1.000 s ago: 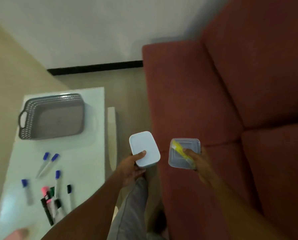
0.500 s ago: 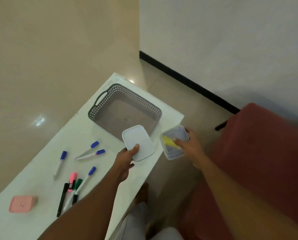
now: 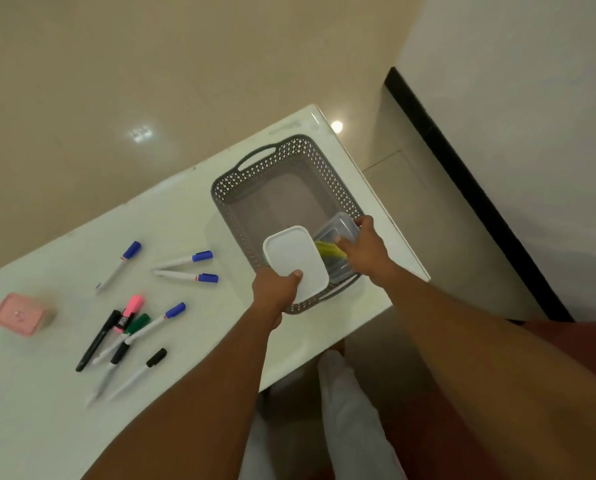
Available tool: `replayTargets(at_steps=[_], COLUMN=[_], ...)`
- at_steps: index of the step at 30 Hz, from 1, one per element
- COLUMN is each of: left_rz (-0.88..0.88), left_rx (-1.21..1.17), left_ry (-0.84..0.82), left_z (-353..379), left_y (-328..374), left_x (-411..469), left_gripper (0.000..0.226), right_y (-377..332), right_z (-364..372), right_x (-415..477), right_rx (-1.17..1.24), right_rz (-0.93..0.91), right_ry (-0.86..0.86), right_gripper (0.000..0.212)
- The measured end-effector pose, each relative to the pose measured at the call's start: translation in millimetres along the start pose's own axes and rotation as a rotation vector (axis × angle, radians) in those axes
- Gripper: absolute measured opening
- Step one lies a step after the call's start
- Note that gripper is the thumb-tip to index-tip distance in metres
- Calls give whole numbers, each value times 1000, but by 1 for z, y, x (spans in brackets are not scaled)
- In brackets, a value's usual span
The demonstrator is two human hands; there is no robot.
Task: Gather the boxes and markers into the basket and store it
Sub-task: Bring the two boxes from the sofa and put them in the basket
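The basket (image 3: 220,195) stands on the table (image 3: 64,427), at its far right end. Over the basket's near end the left hand (image 3: 275,292) holds the left-hand box (image 3: 294,258); just right of it, at the basket's near right corner, the right hand (image 3: 367,252) holds the right-hand box (image 3: 338,226), within the basket's walls, with a marker inside (image 3: 329,251). Just left of the basket two markers (image 3: 182,261) lie side by side on the table. Further left of the basket lies a single marker (image 3: 120,266). Left of the basket and nearer the person lies a heap of markers (image 3: 127,327). Farthest left of the basket sits a lone box (image 3: 21,313).
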State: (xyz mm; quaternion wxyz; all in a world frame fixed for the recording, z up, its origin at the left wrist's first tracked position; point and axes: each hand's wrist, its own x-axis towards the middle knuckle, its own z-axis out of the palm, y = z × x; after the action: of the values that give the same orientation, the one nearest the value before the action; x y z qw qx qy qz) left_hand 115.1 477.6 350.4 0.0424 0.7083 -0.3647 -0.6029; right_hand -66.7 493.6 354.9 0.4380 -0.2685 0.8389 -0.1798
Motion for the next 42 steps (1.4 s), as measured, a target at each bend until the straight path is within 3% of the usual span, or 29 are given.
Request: replayTargets(at_steps=[5,8,14,19,21,28,34,42], left_rz=[-125,-184,-259,-147,-111,-14,104,357], left_rx=[69,97,134,314,383,564,737,682], left_ry=[98,118,246,350,291,246,290,355], left_z=[31,41,43,44,46,43,47,10], left_y=[-11,-9,11,19,17,11,5,-18], left_x=[17,25,34,32,31,29,21,-14], left_gripper=[63,64,43,70,85,90,101,67], right_y=[19,27,27,27,25,18,14,-8], right_z=[21,17,20,22,22,16,6,8], right_x=[35,46,38,40,49,65,55,9], right_rx=[-108,-329,-656,-768,-881,-1013,-1032,-979], right_rz=[16,6,-114,-386,-500,-497,-463,-515], right_ry=[-37,-65,-52,-86,-163,-307,-324,-228], right_gripper=[45,32,43,100,106,92,99,73])
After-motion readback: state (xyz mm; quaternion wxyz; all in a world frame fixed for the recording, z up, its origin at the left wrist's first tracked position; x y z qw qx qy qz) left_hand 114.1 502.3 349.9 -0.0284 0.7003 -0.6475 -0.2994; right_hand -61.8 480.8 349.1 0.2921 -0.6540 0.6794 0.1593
